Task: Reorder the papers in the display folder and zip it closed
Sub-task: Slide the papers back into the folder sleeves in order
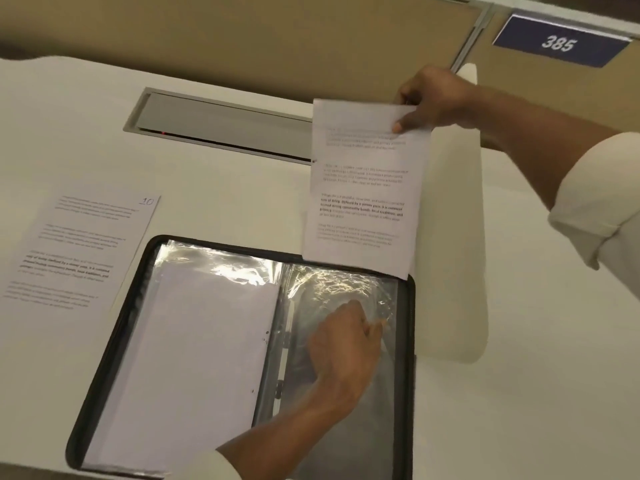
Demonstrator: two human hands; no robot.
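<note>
Your right hand pinches the top corner of a printed sheet between thumb and fingers. The sheet hangs free below that hand, its bottom edge just over the far rim of the open folder. Your left hand lies on the right-hand sleeve with its fingers curled, and it seems to pinch the film near the outer edge, though blur hides the exact grip. The main risk is the entry. Held by one corner, the sheet can swing or buckle, so its lower edge may catch the sleeve mouth and crease instead of sliding in. If your left hand does not lift the film apart, the sheet may slip on top of the sleeve or behind it. The film is already crinkled, so a hard pull could tear it or drag the folder across the table. Order is another risk: I cannot read a number on the held sheet, so check it before filing. Any corner left sticking out could later jam the zip. Counted: one folder, two sleeves facing up, one white sheet in the sleeve left of your left hand, one sheet held, and one sheet marked 10 lying well to the left.
</note>
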